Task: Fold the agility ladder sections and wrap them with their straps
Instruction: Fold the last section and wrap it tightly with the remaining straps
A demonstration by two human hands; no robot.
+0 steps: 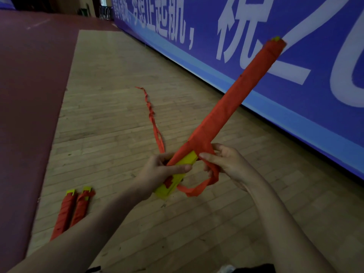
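Ladder bundle half wrapped, held above the floor
Your left hand grips its yellow end, right hand pinches the orange strap loop

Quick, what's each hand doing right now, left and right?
Left hand: closed, gripping the ladder bundle near its yellow end.
Right hand: closed, pinching the orange strap loop.

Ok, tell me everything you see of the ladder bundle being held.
The bundle is a long stack of yellow plastic-looking rungs, mostly wound in red cloth strap, bare yellow at the near end and far tip. It slants up to the right above the floor. The left hand grips the near end; the right hand pinches a strap loop.
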